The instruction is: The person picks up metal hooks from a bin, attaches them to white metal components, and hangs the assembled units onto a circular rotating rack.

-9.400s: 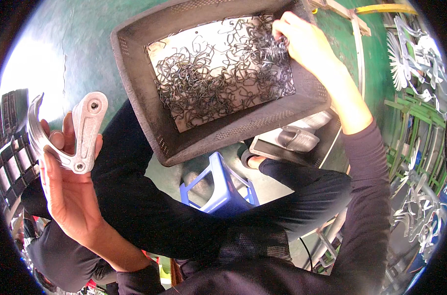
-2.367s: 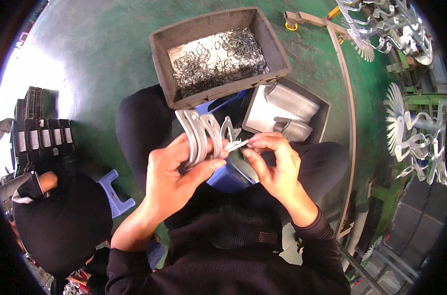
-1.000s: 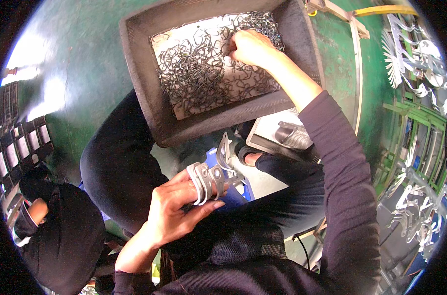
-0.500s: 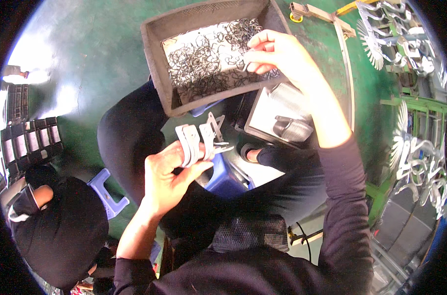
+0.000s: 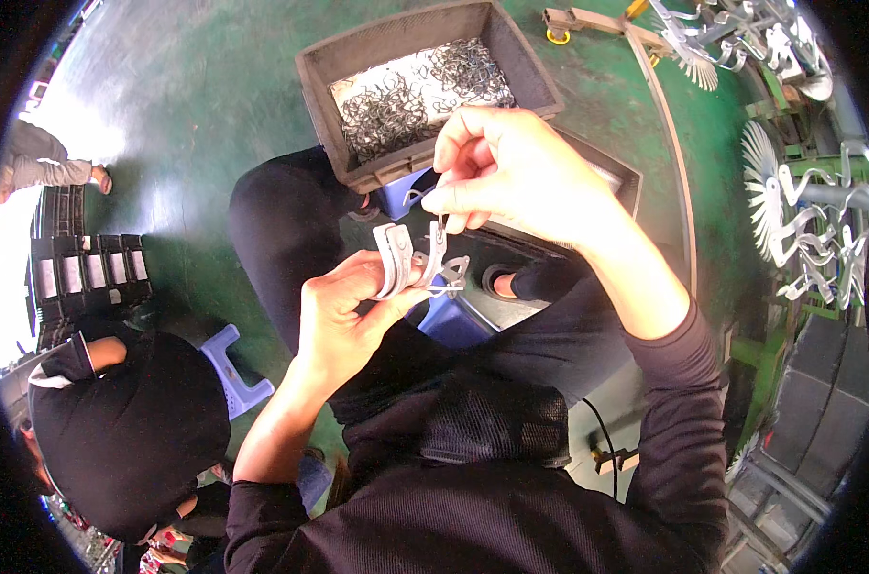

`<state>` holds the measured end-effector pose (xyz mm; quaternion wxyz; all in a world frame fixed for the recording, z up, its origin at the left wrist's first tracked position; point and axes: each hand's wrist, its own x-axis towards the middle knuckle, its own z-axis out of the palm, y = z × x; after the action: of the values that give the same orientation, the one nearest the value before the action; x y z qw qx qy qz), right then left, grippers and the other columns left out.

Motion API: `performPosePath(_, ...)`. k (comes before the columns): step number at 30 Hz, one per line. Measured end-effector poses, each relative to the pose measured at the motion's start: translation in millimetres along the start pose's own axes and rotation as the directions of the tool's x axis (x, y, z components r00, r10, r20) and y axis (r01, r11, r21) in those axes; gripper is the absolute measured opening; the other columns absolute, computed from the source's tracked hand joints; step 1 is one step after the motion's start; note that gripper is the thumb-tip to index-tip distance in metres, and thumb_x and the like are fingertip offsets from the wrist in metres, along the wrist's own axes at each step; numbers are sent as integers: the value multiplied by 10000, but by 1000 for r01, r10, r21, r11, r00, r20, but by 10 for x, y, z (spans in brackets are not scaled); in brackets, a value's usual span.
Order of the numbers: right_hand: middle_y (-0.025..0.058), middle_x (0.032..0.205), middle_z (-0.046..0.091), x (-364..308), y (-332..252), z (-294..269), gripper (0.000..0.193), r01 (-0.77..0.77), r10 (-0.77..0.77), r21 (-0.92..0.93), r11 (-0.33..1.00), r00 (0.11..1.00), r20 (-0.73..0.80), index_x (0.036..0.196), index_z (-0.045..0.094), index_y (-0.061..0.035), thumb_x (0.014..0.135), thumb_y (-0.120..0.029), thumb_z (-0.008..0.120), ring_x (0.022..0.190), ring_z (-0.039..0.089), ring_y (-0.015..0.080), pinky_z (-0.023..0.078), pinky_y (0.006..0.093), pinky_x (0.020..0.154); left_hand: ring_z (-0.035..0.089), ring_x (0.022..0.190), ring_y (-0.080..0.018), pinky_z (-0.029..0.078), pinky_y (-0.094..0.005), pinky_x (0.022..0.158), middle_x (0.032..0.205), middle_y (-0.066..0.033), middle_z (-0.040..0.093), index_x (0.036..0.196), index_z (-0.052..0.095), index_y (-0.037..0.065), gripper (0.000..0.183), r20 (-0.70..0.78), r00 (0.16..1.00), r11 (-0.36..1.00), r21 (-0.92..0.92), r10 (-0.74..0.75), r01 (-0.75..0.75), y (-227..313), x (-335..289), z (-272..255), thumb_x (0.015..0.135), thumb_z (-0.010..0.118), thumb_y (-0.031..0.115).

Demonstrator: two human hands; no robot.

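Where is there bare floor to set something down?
Green floor shows widest between the grey bin and the black crates at left; a narrower strip lies between bin and frame rail. Crowded: between the knees, where the left hand, right hand, metal brackets and blue stool overlap in view, and the right edge, with its hanging metal parts.

Glossy green floor [image 5: 195,105], blue stool [image 5: 231,388]

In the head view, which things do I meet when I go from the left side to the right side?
Black crates, pale blue stool beside the co-worker, left hand, silver metal parts that it holds, right hand, long thin bar, lower group of silvery pieces.
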<state>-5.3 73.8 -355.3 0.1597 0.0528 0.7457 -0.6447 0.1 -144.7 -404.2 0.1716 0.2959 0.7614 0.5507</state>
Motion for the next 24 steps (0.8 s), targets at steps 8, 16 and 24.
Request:
performPosePath(8,62,716,578,-493,270,438,223,416,-286,260,871,861,-420,813,429,-27,768,62,628,645,592,95,489,220,562,615,789,-137,486,-254,699,863,-102,661,952,654,-15,214,-13,998,995,-88,-55,53,88,-138,47,761,688,73)
performPosePath(16,107,808,624,-742,351,603,208,537,-444,-18,844,678,-586,809,448,-21,777,42,643,715,621,109,518,231,641,549,1028,-187,460,-347,877,1153,-144,551,1197,480,-55,346,47,979,740,-648,-200,182,78,125,-210,948,404,171)
performPosePath(24,107,808,628,-566,507,561,179,558,-544,-196,806,570,-616,784,499,-16,756,31,669,689,621,114,513,235,629,581,930,-120,435,-250,856,1021,-70,627,1117,576,-33,273,-121,979,857,-510,-161,78,399,298,-161,872,576,89)
